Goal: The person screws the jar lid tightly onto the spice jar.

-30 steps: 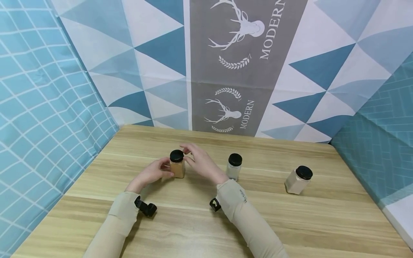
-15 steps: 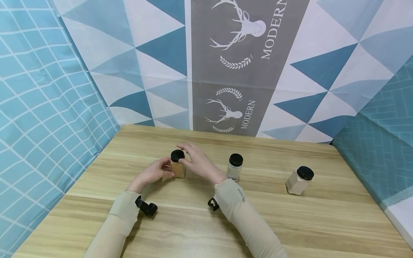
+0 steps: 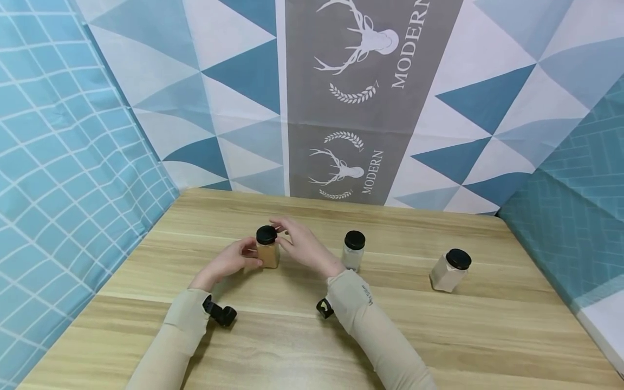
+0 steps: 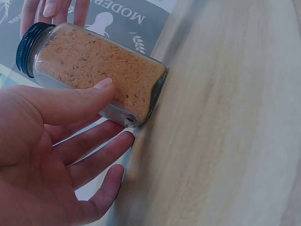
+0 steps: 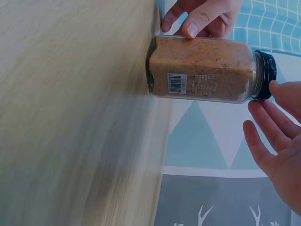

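Note:
A square glass jar of orange-brown seasoning stands upright on the wooden table, its ribbed black lid on top. My left hand holds the jar's body from the left. In the left wrist view its thumb lies across the glass, with the fingers on the other side and the lower ones spread. At the lid is my right hand, coming from the right. Its thumb rests against the lid's edge and its fingertips sit right at the rim. A barcode label shows on the glass.
To the right stands a second black-lidded jar with pale contents, close behind the right wrist. Farther right is another black-lidded jar of beige powder. A patterned cloth hangs behind the table.
The right hand shifted left over the lid half a second ago, then back right to about where it was. The left hand keeps its hold, and the jar stays in place.

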The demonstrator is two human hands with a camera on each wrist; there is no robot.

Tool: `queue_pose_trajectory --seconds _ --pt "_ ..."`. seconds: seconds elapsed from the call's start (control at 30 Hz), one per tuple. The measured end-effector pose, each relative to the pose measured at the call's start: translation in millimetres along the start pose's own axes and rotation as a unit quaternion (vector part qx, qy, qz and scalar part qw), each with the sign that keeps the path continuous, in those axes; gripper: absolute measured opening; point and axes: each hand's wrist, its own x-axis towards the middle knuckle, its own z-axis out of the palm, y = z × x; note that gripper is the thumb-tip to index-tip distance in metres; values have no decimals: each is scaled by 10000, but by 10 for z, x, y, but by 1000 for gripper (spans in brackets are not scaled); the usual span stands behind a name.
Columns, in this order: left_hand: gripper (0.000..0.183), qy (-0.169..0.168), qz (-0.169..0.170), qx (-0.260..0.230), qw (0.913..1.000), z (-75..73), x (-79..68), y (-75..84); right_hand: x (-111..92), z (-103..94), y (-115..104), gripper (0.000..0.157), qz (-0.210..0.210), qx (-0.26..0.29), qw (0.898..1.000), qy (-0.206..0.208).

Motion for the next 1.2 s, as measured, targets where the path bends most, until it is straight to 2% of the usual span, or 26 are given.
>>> queue_pose_trajectory --seconds 0.2,0.47,0.63,0.8,0.97,1.2 --pt "54 -53 192 21 9998 -18 -6 4 16 14 9 43 -45 -74 9999 67" --pt "57 -63 159 -19 9999 -13 -7 3 48 48 -4 45 -252 -255 9992 -172" --pt "58 -38 109 24 9999 -14 -14 16 59 50 -24 45 -221 -191 9990 -347" --pt "57 22 156 144 9998 0 -26 19 63 55 -38 44 -201 -146 9992 -309" --pt "51 120 165 341 9992 14 -28 28 63 65 -45 43 -195 -62 9996 -174" --pt "31 269 116 471 9985 35 -24 53 66 82 -48 40 -192 -29 9998 -29"
